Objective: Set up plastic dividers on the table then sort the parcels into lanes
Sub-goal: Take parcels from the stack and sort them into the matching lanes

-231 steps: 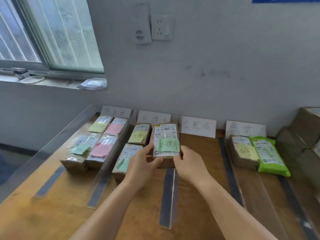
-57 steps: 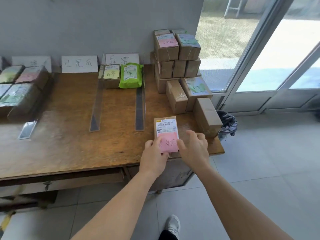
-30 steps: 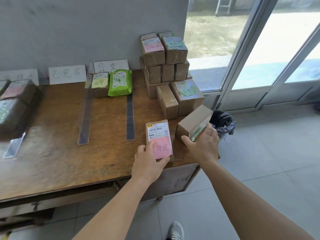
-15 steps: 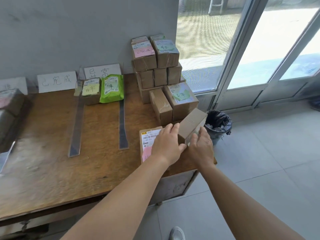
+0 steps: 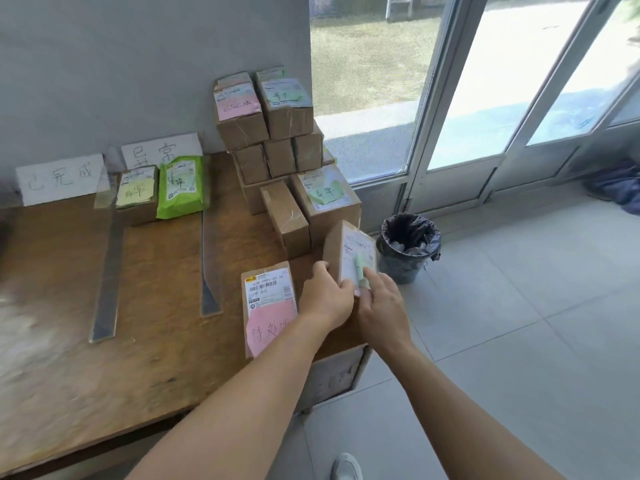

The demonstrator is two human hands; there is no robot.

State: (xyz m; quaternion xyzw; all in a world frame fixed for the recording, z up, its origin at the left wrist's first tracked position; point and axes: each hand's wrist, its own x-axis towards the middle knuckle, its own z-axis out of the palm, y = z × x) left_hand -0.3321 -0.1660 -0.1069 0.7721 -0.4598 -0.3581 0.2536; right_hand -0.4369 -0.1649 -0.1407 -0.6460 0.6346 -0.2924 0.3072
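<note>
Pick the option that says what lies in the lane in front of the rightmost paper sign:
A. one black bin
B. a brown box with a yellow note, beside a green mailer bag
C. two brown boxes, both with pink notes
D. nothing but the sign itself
B: in front of the rightmost paper sign, a brown box with a yellow note sits beside a green mailer bag, between two plastic dividers.

Bright daylight pours in through the glass doors (image 5: 502,98) at the right, where the ground outside is washed out to near white. The floor (image 5: 519,306) by them is evenly lit, and the wall (image 5: 138,64) is dimmer. The table (image 5: 69,375) is smeared by motion blur at its left edge. Wide-angle bending curves the door frames. The hands and parcels at centre are fairly sharp.
</note>
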